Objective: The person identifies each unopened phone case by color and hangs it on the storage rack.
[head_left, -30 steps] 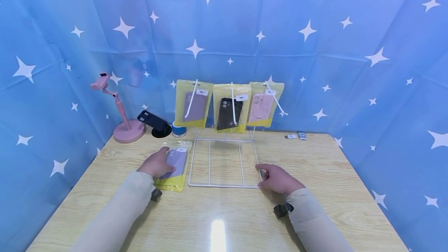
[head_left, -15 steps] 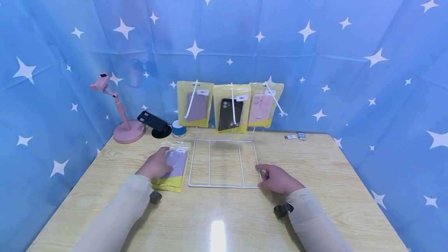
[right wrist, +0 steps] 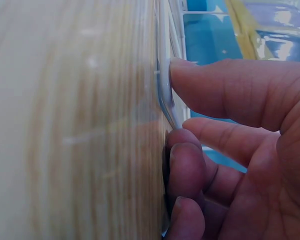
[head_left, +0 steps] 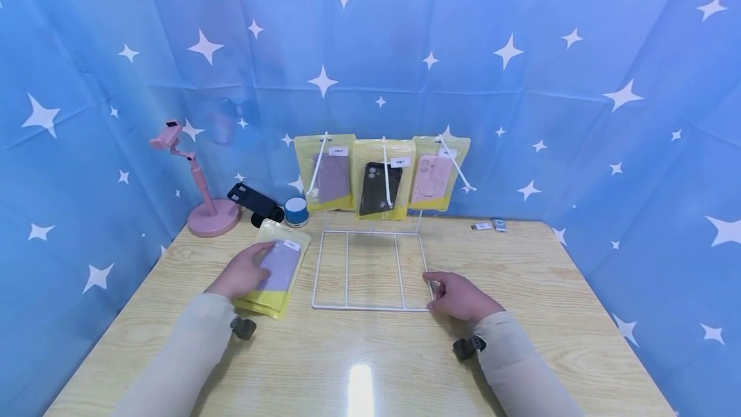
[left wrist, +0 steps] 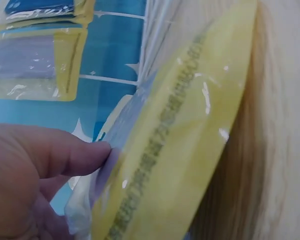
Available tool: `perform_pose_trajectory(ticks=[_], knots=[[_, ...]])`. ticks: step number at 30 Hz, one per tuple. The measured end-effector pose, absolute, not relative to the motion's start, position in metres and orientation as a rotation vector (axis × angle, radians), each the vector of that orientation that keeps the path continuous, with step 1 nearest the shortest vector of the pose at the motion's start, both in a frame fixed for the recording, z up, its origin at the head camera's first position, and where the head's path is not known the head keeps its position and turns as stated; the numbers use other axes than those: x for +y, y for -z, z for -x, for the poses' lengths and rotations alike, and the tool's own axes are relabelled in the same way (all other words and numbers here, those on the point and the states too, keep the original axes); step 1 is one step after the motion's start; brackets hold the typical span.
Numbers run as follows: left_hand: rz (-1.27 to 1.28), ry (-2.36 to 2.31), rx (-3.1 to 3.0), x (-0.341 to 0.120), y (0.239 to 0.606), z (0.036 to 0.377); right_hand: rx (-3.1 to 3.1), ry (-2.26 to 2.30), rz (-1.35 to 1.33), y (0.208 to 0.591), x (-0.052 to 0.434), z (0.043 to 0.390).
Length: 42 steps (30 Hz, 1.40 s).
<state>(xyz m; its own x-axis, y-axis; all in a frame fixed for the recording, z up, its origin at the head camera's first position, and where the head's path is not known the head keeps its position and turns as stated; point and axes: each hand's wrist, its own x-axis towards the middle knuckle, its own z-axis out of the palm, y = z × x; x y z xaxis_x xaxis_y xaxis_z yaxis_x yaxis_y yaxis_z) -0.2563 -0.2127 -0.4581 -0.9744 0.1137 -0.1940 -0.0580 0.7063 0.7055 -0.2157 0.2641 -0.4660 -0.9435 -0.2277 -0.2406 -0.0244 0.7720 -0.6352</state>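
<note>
The hands reach forward over the worktop [head_left: 370,352], the left hand [head_left: 240,273] gripping a tilted yellow packet [head_left: 276,269], the right hand [head_left: 460,296] pinching the rack's [head_left: 370,269] corner.

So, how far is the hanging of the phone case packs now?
Three packs already hang on the rack's hooks. The left hand is lifting a yellow pack with a purple case off the table; the right hand steadies the white wire rack. That pack is not hung yet.
</note>
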Motion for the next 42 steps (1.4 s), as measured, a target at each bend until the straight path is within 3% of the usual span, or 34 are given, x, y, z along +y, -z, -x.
perform_pose_trajectory(ticks=[21, 42], knots=[[-0.238, -1.589, 2.747, -0.237, 0.439, 0.244, 2.66, 0.946, 0.178, 0.465, 0.264, 0.215], [-0.633, -1.939, 2.623, -0.208, 0.398, 0.213, 2.654, 0.953, 0.165, 0.466, 0.264, 0.216]])
